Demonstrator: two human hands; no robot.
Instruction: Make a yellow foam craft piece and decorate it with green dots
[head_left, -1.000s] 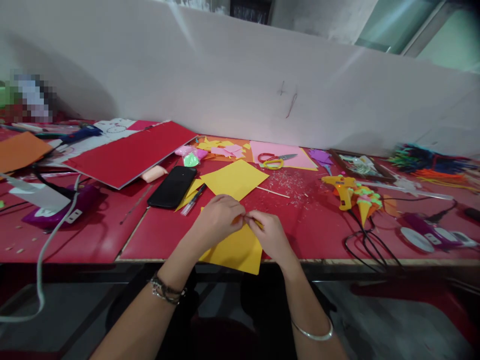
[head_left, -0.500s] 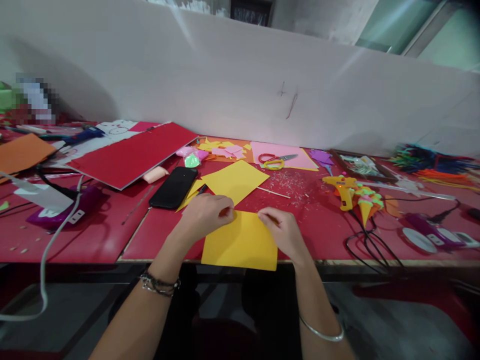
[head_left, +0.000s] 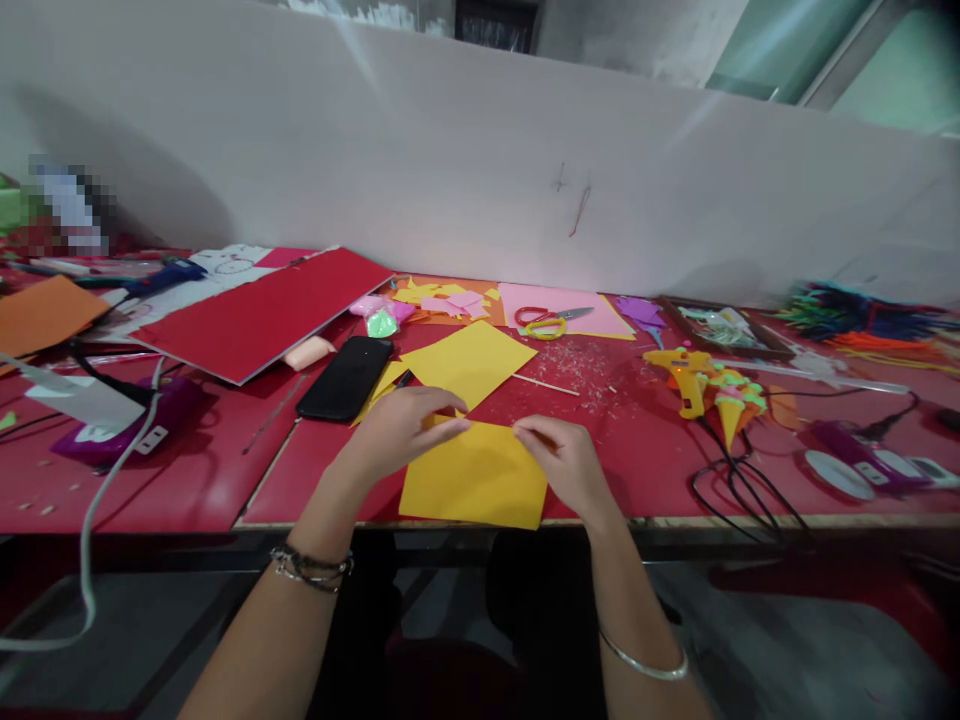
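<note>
A yellow craft sheet (head_left: 474, 478) lies at the table's front edge, directly before me. Over its far left corner is my left hand (head_left: 405, 425), its thumb stretched along the edge and parted from the fingers; it appears to hold nothing. My right hand (head_left: 562, 460) pinches the far right corner between thumb and fingertips. Just beyond, a second yellow sheet (head_left: 476, 362) rests flat, with a dark-tipped pen-like tool (head_left: 403, 379) at its left side. A black phone (head_left: 346, 378) sits left of it.
Scissors (head_left: 551, 322) lie on a pink sheet (head_left: 592, 300) at the back. A yellow glue gun (head_left: 686, 380) and its cables are to the right. A red board (head_left: 266, 310) leans at the left, near a purple power strip (head_left: 172, 415). A thin stick (head_left: 546, 384) lies among shavings.
My left thumb and fingers have come apart at the sheet's corner. The sheet's near edge has shifted slightly away from me and left. My right hand keeps its pinch.
</note>
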